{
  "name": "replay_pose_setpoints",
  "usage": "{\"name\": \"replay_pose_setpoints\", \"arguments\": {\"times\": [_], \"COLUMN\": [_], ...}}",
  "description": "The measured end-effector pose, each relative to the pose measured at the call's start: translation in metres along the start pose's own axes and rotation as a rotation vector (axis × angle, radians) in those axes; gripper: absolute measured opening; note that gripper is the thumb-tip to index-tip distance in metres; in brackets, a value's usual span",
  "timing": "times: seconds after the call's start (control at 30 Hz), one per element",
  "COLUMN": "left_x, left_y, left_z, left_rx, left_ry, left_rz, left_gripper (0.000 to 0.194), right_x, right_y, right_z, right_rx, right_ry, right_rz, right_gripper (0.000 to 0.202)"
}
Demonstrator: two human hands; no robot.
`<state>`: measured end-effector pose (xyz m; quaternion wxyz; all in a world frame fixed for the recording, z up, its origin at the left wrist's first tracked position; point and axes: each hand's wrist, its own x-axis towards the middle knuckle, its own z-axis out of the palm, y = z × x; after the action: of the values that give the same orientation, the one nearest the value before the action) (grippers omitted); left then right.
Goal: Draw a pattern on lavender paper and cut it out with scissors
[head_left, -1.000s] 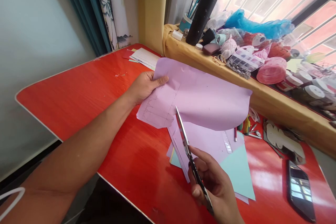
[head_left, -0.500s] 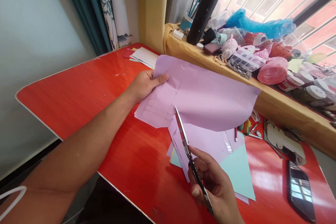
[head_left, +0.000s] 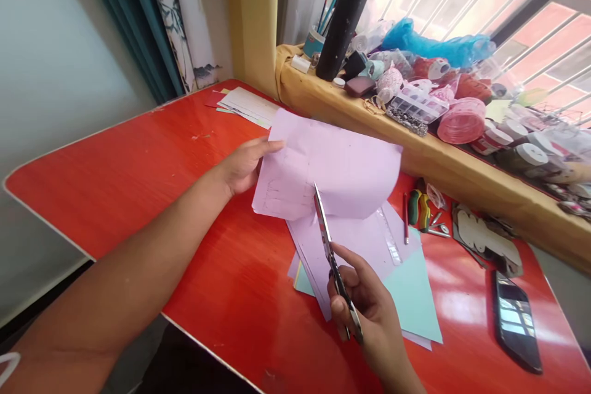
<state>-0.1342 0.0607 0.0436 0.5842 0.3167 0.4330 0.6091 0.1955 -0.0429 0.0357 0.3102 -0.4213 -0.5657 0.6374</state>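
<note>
My left hand (head_left: pixel 247 163) pinches the left edge of a purple sheet of paper (head_left: pixel 344 163), thumb on top and fingers hidden beneath. Faint pencil lines run over the sheet's left part. The sheet is held above the table and its right end bends. My right hand (head_left: pixel 367 308) grips a pair of scissors (head_left: pixel 327 237) with the fingers in the handles. The blades point up and away, their tips at the drawn lines near the sheet's lower edge. Under the sheet lie more purple papers (head_left: pixel 344 252) and light blue paper (head_left: pixel 420 295), with a clear ruler (head_left: pixel 389 237) on top.
On the red table (head_left: pixel 221 332) are a pencil (head_left: pixel 406 218), pliers (head_left: pixel 419 209), grey cut-out shapes (head_left: pixel 487 240), a phone (head_left: pixel 517 323) and paper strips (head_left: pixel 249 104). The windowsill behind holds a black flask (head_left: pixel 344 28), a pink roll (head_left: pixel 462 121) and a bead box (head_left: pixel 420 104).
The purple sheet's right end has swung back to the left, uncovering the ruler, pencil and pliers. The left hand has shifted slightly down the sheet's edge. The view has moved slightly right.
</note>
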Motion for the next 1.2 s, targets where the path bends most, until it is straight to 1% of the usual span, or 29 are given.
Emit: {"name": "replay_pose_setpoints", "arguments": {"times": [0.13,0.23,0.33,0.4,0.47,0.53,0.67,0.83,0.93,1.03,1.13,1.2], "left_x": [0.0,-0.005,-0.011,-0.014,-0.017,-0.018,-0.016,-0.007,-0.003,-0.001,0.0,0.002], "left_y": [-0.005,-0.004,0.0,0.003,0.005,0.005,0.001,-0.007,-0.011,-0.015,-0.02,-0.023], "left_z": [0.003,0.002,-0.002,-0.002,-0.001,0.003,0.009,0.006,0.004,0.005,0.008,0.009], "left_rx": [-0.015,0.027,0.154,0.255,0.36,0.429,0.431,0.388,0.368,0.306,0.244,0.247], "left_ry": [-0.167,-0.221,-0.271,-0.315,-0.365,-0.385,-0.312,-0.174,-0.118,-0.069,-0.004,0.02], "left_rz": [-0.028,-0.047,-0.111,-0.117,-0.12,-0.129,-0.124,-0.113,-0.11,-0.097,-0.085,-0.08], "left_gripper": [0.066,0.071,0.062,0.056,0.05,0.045,0.043,0.037,0.043,0.051,0.055,0.056], "right_x": [0.006,0.009,0.011,0.012,0.013,0.014,0.014,0.014,0.013,0.012,0.011,0.011], "right_y": [0.003,0.006,0.005,0.003,0.002,0.003,0.005,0.004,0.005,0.007,0.005,0.004], "right_z": [0.004,0.005,0.004,0.003,0.001,0.0,-0.002,0.0,0.004,0.006,0.006,0.006], "right_rx": [0.058,0.111,0.135,0.132,0.124,0.119,0.115,0.137,0.158,0.172,0.158,0.158], "right_ry": [0.017,0.023,0.036,0.034,0.032,0.036,0.038,0.012,0.007,0.018,-0.015,-0.039], "right_rz": [-0.017,-0.013,0.003,0.014,0.016,0.013,0.026,0.03,0.017,0.01,0.025,0.028], "right_gripper": [0.067,0.067,0.067,0.069,0.07,0.07,0.069,0.069,0.071,0.07,0.069,0.071]}}
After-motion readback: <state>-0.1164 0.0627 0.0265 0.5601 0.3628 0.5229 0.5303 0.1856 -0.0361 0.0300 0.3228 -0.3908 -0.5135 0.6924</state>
